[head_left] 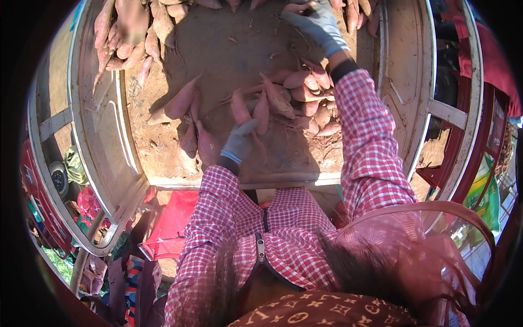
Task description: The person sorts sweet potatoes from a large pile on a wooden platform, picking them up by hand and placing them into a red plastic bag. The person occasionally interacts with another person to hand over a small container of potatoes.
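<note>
My left hand (239,142), in a grey-blue glove, grips a reddish sweet potato (240,107) whose body points away from me. Right beside it are another sweet potato (261,113) and a longer one (278,99). At the top edge, my right hand (318,25), gloved alike, has its fingers around a sweet potato (296,7), partly cut off by the picture's edge. A heap of sweet potatoes (310,88) lies between the hands, partly behind my right sleeve. Several more, among them a large sweet potato (182,100), rest left of my left hand.
Metal side walls (107,135) and a low front edge (282,180) bound the dirty cargo bed (229,45). A larger pile of sweet potatoes (137,36) stands at the far left. Below the bed is a red mesh bag (173,225); a green-yellow sack (482,188) is at right.
</note>
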The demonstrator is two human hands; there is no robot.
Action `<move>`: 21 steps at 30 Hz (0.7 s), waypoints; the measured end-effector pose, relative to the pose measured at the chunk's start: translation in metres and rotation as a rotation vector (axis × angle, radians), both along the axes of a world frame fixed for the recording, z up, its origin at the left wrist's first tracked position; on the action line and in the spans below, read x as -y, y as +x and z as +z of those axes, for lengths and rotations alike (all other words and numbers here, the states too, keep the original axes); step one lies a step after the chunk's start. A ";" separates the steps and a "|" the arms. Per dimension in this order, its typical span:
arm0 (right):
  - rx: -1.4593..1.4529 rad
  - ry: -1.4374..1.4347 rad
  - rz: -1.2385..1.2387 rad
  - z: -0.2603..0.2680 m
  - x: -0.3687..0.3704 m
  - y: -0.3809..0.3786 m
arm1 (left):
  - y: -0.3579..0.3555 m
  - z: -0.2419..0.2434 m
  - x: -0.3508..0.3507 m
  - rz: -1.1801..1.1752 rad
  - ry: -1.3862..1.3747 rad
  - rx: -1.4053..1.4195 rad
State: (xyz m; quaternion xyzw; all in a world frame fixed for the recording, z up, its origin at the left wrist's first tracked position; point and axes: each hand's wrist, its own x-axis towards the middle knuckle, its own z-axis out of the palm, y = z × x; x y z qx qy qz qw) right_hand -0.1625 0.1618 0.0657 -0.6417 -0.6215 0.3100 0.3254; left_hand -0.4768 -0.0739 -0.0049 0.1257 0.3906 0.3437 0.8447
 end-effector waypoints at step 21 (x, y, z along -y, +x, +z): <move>-1.143 -0.698 0.040 -0.012 0.216 -0.054 | 0.014 0.018 -0.019 -0.011 0.102 -0.048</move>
